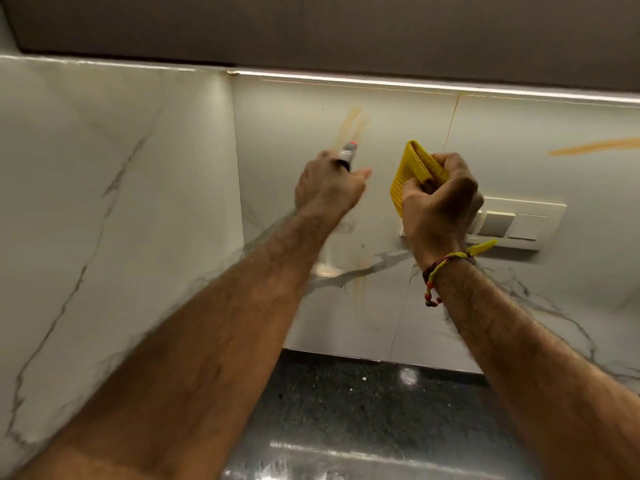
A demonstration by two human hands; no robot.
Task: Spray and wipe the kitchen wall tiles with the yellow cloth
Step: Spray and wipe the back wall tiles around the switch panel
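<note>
- Two grips: our left hand (pixel 327 183) curls round a slim spray bottle (pixel 347 154), its orange-tipped nozzle raised toward the tan streak (pixel 351 124), seemingly to wet it.
- Our right hand (pixel 440 199) clenches the yellow cloth (pixel 412 171), ribbed, soft and bunched, held just off the wall ready to wipe.
- Glossy marble-veined wall tiles (pixel 294 140) meet a speckled dark counter (pixel 363 403); a plastic switch plate (pixel 519 223) sits behind our right hand.

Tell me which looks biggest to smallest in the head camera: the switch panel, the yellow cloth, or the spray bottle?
1. Switch panel, though the right hand hides part.
2. Yellow cloth, bunched up.
3. Spray bottle, only its top shows.
</note>
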